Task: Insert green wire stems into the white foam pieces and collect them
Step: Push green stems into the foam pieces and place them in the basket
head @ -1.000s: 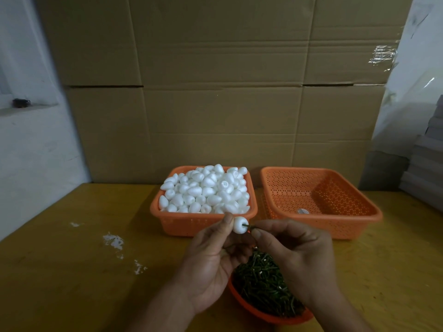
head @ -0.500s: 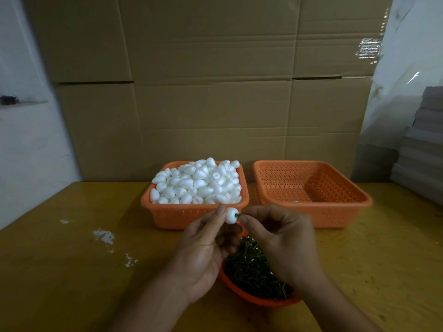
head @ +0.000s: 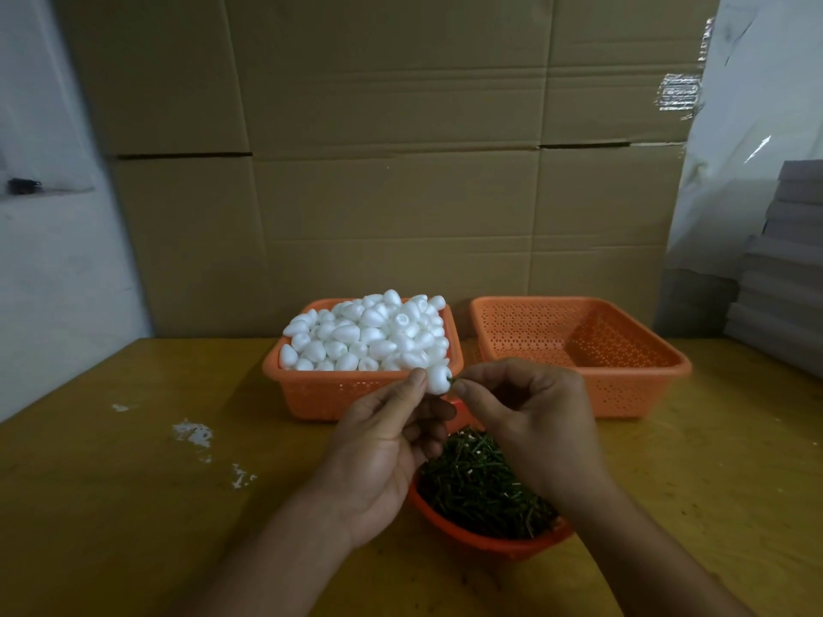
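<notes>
An orange plastic basket (head: 320, 396) heaped with white foam pieces (head: 369, 334) stands behind the hands. The left hand (head: 383, 447) pinches one white foam bud (head: 438, 378); the right hand (head: 530, 416) seemingly pinches a green wire stem (head: 450, 380) entering it.

Cardboard boxes (head: 392, 180) stand behind the wooden table (head: 111, 505).

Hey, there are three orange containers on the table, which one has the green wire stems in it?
The round orange bowl nearest the person, below both hands. The left basket holds white foam pieces; the right basket looks almost empty.
</notes>
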The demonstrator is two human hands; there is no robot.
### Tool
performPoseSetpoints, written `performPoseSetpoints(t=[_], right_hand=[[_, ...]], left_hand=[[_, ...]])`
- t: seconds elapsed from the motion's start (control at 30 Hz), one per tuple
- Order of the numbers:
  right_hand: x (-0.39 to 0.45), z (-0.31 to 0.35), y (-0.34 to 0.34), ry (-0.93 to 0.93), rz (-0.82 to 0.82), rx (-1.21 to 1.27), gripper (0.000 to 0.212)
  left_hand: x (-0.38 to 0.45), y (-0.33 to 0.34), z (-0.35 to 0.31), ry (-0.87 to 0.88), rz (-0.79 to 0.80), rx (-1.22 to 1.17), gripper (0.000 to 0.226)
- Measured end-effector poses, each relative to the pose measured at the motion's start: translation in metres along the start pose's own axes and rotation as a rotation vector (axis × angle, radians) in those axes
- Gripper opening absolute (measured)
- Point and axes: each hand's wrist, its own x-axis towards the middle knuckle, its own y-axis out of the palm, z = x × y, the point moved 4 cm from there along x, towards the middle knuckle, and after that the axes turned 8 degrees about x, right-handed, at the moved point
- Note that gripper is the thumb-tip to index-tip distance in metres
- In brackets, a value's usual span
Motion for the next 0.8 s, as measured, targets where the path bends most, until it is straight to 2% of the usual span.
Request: performPoseSetpoints(t=[0.53, 0.8], right_hand=[[-0.003, 0.004, 0.003, -0.058, 0.020, -0.086, 0.007], [-0.005, 0.011, 0.006, -0.141, 0.046, -0.173, 0.008]], left_hand=[[-0.001, -0.001, -0.005, -0.002, 0.031, -0.018, 0.021], [0.001, -0.002, -0.009, 0.065, 0.046, 0.032, 0.017]])
